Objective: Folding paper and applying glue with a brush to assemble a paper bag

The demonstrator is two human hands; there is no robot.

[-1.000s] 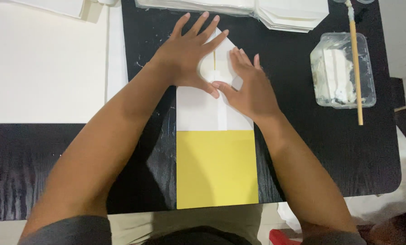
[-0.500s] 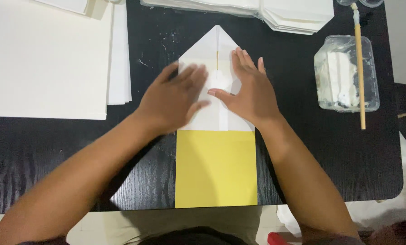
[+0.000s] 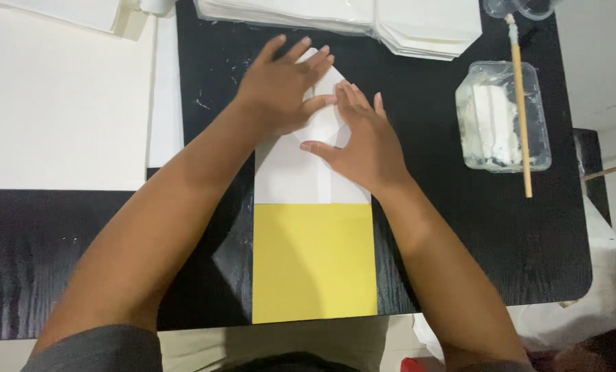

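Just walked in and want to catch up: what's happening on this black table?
A person is pressing both palms on a white folded paper with a pointed top; its lower part is yellow. The left hand lies flat over the point, the right hand just beside it on the right fold. A clear tub with a stick across it stands to the right, and stacked white sheets lie along the table's far edge.
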